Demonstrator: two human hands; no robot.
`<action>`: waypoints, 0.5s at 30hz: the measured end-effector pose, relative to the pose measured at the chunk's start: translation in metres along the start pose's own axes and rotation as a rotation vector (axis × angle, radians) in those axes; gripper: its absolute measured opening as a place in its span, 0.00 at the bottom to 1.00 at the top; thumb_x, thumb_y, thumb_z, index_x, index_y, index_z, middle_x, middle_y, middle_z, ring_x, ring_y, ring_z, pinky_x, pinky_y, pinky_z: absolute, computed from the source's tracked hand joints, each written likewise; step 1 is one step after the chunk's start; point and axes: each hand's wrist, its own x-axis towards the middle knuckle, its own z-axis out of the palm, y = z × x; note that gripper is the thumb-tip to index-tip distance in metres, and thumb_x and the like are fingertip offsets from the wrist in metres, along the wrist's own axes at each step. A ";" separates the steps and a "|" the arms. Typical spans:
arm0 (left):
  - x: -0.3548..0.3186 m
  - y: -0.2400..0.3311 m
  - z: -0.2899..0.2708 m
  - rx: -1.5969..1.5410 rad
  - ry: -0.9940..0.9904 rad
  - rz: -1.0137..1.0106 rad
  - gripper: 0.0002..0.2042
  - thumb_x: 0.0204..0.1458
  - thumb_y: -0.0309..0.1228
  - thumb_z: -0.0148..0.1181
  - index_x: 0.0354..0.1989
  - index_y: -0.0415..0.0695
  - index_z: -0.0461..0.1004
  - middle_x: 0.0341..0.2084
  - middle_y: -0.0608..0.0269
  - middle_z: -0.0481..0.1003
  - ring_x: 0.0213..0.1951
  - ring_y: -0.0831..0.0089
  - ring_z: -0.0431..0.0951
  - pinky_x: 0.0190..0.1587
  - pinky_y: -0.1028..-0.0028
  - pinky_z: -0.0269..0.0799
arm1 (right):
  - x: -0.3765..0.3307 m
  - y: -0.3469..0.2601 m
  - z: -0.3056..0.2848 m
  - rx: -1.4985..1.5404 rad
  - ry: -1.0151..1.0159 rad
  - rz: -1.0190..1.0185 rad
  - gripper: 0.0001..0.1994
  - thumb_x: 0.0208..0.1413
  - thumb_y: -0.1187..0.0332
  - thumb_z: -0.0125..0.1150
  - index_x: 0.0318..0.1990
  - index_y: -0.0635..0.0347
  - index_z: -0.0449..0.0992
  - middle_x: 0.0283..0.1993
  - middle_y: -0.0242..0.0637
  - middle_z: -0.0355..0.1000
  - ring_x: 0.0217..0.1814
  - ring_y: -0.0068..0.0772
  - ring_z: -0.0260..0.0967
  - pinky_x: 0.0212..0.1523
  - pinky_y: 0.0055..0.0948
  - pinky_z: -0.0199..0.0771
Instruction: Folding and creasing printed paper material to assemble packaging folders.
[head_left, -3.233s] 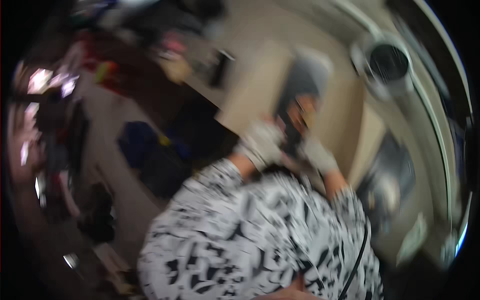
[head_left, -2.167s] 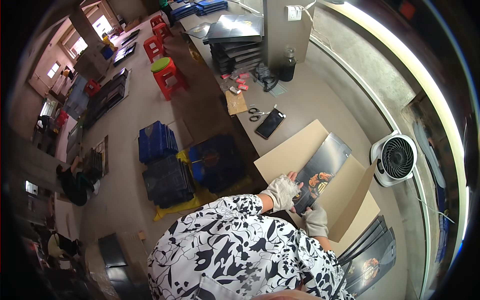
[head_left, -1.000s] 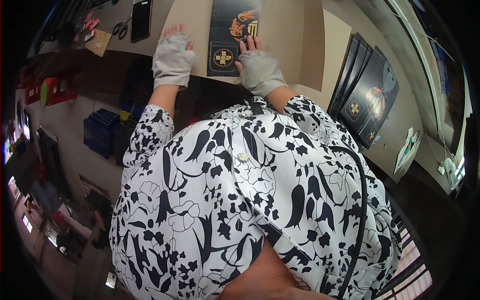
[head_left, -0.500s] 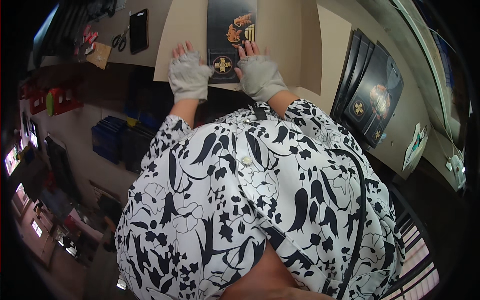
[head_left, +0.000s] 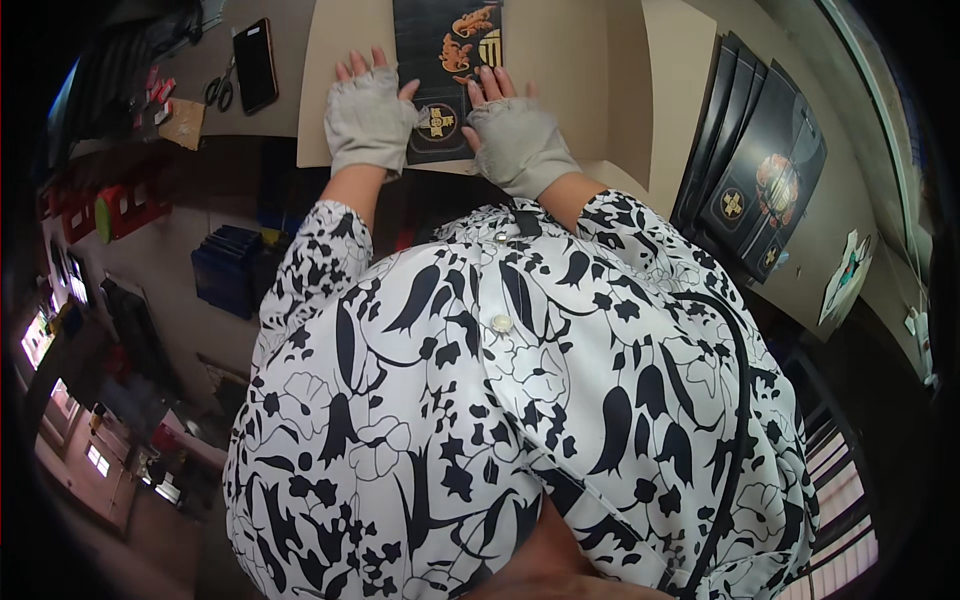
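A black printed sheet [head_left: 425, 50] with orange and gold artwork lies on a larger tan board [head_left: 560, 60] in front of me. On the board, beside the sheet's left edge, rests my left hand [head_left: 368, 118] in a grey fingerless glove, its fingers spread. My right hand [head_left: 515, 135], gloved the same way, lies over the sheet's right edge with its fingers stretched out. Neither hand grips anything. The right hand covers part of the sheet's lower right side.
Several matching black printed sheets [head_left: 775, 175] are stacked on the right. At the far left of the table lie a phone [head_left: 256, 65], scissors [head_left: 219, 92] and a brown paper piece [head_left: 182, 122]. Blue bins [head_left: 225, 270] and a red plastic stool [head_left: 135, 208] stand lower left.
My left hand has slid forward along the board, thumb near the sheet's edge. The right hand stays over the right edge. The whole view has shifted slightly.
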 end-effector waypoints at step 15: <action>-0.032 0.019 -0.038 0.028 -0.255 0.173 0.41 0.60 0.50 0.60 0.72 0.28 0.59 0.71 0.31 0.60 0.75 0.39 0.56 0.77 0.49 0.47 | -0.011 -0.003 -0.017 0.063 -0.029 0.015 0.33 0.66 0.52 0.54 0.74 0.59 0.63 0.80 0.49 0.55 0.84 0.50 0.47 0.77 0.64 0.44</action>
